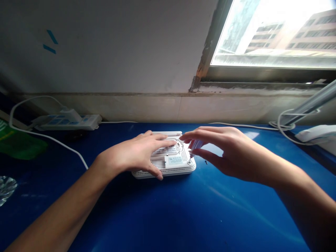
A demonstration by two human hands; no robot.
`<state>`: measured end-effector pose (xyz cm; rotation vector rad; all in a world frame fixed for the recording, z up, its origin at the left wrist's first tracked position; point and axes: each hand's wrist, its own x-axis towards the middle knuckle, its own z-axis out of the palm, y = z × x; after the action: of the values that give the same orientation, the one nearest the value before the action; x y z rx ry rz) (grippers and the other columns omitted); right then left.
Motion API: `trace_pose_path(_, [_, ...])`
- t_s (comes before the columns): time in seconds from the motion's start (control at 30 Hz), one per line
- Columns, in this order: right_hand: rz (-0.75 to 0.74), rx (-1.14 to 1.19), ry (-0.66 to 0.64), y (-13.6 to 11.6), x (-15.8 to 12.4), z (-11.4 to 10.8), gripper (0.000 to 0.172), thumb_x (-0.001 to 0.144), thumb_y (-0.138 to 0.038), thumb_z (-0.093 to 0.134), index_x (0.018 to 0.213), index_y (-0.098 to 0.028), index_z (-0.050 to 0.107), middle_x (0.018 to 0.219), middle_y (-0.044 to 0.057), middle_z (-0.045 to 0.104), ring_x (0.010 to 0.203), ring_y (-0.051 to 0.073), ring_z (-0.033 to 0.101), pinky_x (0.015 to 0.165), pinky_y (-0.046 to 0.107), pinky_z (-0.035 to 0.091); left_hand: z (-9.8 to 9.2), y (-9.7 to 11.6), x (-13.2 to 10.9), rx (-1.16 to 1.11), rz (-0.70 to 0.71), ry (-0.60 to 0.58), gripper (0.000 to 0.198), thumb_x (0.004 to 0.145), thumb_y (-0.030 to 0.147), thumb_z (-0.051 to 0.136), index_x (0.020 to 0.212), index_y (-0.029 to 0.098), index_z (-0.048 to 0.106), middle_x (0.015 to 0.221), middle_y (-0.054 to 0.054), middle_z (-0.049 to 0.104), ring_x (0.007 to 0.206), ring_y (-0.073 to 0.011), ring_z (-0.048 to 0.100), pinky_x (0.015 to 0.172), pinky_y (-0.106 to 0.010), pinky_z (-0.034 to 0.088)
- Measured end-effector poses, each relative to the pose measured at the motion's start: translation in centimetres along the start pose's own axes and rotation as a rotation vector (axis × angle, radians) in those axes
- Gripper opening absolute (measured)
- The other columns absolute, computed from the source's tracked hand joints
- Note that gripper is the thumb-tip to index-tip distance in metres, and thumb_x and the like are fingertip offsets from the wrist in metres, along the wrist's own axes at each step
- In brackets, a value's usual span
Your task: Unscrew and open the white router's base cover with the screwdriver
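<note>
1. While the left hand is spreading its fingers across the top, a white plastic router is lying flat on the blue table, its vented face upward and a small printed label showing near the front.
2. A thin curved strip is standing out at the router's far right corner, and a round ring is sitting near its right edge.
3. The left hand is reaching in from 8 o'clock and is holding the router in a wide grip, its fingers lying over the top and its thumb coming down at the near edge.
4. The right hand is hovering at 3 o'clock, fingertips just over the router's far right corner, and is curving into a narrow gap between thumb and fingers. Something is glinting in that gap, but I cannot tell whether the hand is holding anything.
5. A tiny dark screw is lying on the table just beyond the right fingers.
6. Farther out, a white power strip is sitting at 10 o'clock against the wall, with a white cable looping from it, and a bright window is showing buildings at 1 o'clock.
</note>
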<state>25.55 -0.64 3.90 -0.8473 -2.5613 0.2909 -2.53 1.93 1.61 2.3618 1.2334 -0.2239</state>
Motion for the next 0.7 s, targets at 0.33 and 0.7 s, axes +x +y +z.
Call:
trace_pose_path(0.33, [-0.106,-0.039,0.153,0.13,0.61,0.82,0.029,0.099,-0.028,0.075,0.126,-0.018,0.073,0.107,0.008,0.079,0.076,0.016,0.074,0.067,0.025,0.058,0.01,0.04,-0.14,-0.006,-0.011,-0.01,0.109,0.072,0.067,0.089,0.162,0.058,0.029,0.177,0.013,0.023,0.161,-0.0413,0.022,0.127,-0.059,0.031])
trace_pose_path(0.7, [-0.13,-0.035,0.222,0.49,0.91,0.85,0.019,0.097,-0.034,0.078,0.108,-0.02,0.079,0.087,0.004,0.077,0.067,0.015,0.07,0.061,0.026,0.056,-0.08,-0.14,-0.05,-0.019,0.016,0.016,0.108,0.071,0.069,0.089,0.163,0.053,0.035,0.176,0.007,0.03,0.159,-0.043,0.027,0.124,-0.058,0.034])
